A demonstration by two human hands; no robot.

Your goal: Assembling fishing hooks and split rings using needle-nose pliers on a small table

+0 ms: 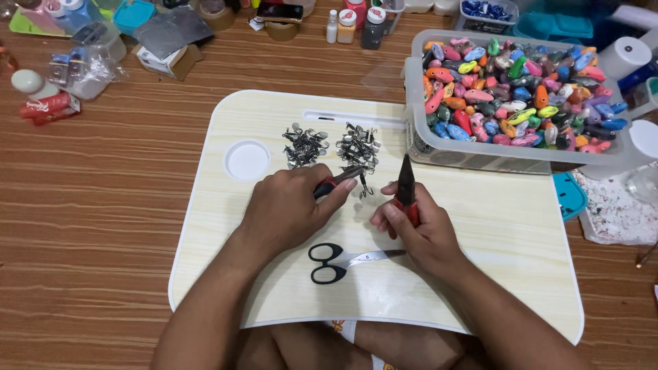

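Here the left hand (284,205) grips red-handled pliers (339,181) by a small hook (363,188); right hand (418,229) holds a second pair (406,186) upright; hooks likely light, sharp, best pinched by the eye

2 hands: left hand (288,205), right hand (418,229) | 2 red-handled black pliers (406,188) | 1 black-handled steel scissors (336,262) | 2 piles of small dark metal hooks (305,146) | 1 clear plastic bin of many coloured lures (480,154) | 1 pale wood-grain lap tray (507,226)
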